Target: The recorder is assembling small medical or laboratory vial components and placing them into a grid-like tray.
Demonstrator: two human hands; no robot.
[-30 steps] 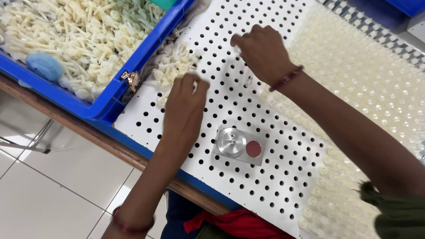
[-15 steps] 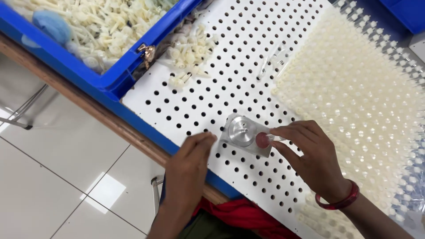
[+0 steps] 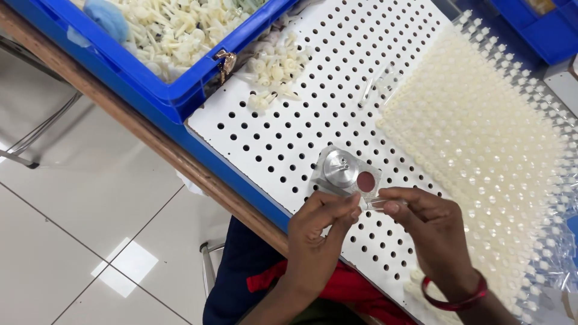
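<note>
left hand (image 3: 319, 232): fingers curled together, tips pinching the near end of a small clear tube (image 3: 378, 204), just below the metal fixture.
right hand (image 3: 430, 232): thumb and forefinger closed on the other end of the tube; a red bangle (image 3: 453, 295) on the wrist.
tube: short, clear, held level between both hands, just above the board and beside the fixture.
fixture (image 3: 346, 171): small clear square block on the board, a round silver knob on its left, a dark red round pad on its right.
board (image 3: 289, 114): white sheet with rows of round holes, lying on the table (image 3: 138, 129) with a wooden edge.
loose parts (image 3: 271, 66): little heap of cream plastic pieces at the board's far left corner.
bin (image 3: 153, 84): blue crate left of the board, full of cream pieces, a pale blue lump in one corner, metal clasp on its wall.
tray (image 3: 481, 138): right part of the board, packed with rows of cream pieces standing upright.
bag (image 3: 560, 253): clear plastic wrap at the right edge.
</note>
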